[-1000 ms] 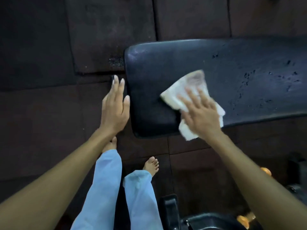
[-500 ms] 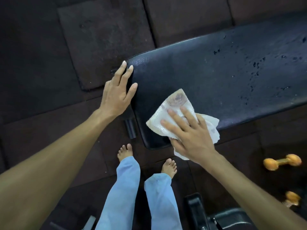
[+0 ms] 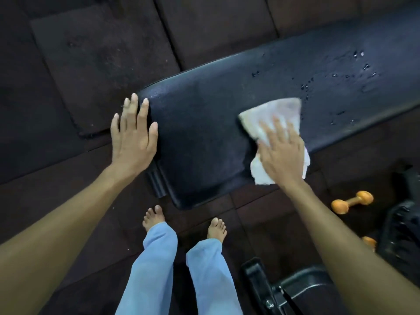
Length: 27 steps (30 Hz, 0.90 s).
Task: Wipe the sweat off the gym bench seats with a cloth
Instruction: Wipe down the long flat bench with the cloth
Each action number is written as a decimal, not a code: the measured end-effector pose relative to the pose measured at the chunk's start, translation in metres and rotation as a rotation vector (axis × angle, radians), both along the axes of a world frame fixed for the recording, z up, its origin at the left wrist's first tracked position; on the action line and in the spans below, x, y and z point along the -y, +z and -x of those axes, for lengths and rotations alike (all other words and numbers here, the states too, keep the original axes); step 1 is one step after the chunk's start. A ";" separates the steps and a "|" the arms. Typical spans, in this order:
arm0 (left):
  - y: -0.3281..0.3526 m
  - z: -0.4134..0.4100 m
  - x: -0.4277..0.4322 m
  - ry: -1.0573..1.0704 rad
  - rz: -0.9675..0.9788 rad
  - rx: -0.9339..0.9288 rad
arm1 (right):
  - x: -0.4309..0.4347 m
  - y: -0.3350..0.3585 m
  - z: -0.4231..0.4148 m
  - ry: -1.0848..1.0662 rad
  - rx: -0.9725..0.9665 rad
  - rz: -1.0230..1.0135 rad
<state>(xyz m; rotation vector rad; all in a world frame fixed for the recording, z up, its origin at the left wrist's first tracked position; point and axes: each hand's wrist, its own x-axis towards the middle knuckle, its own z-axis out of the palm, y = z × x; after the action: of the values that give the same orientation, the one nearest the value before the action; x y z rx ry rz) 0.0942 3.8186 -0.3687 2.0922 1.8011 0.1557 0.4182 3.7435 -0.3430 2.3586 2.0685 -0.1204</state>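
The right hand (image 3: 283, 153) presses the cloth (image 3: 276, 117) flat-fingered on the bench (image 3: 204, 137); the left hand (image 3: 133, 135), fingers straight, rests on its left end.

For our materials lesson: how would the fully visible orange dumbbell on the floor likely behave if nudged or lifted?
The fully visible orange dumbbell would probably roll if nudged: its rounded ends rest on flat dark floor tiles. Being a gym weight, it is likely heavy for its size.

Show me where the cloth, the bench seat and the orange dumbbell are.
cloth (image 3: 284, 108): head view, upper part beyond the fingers.
bench seat (image 3: 204, 137): head view, bare pad between the hands.
orange dumbbell (image 3: 351, 202): head view, handle between its heads.
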 end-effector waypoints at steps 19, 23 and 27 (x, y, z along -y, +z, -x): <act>0.008 -0.178 0.005 0.084 -0.034 -0.204 | -0.110 -0.011 -0.074 -0.242 -0.084 0.038; 0.009 -0.178 0.002 0.108 -0.069 -0.182 | -0.040 -0.008 -0.102 0.256 -0.013 0.042; 0.008 -0.178 0.002 0.144 -0.102 -0.158 | -0.078 -0.002 -0.160 0.036 -0.024 0.101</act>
<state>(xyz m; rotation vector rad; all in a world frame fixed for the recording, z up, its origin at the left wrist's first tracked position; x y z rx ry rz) 0.2722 3.8162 -0.3604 2.0949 2.0792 0.1251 0.5784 3.8219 -0.3448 2.2723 2.0616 -0.2487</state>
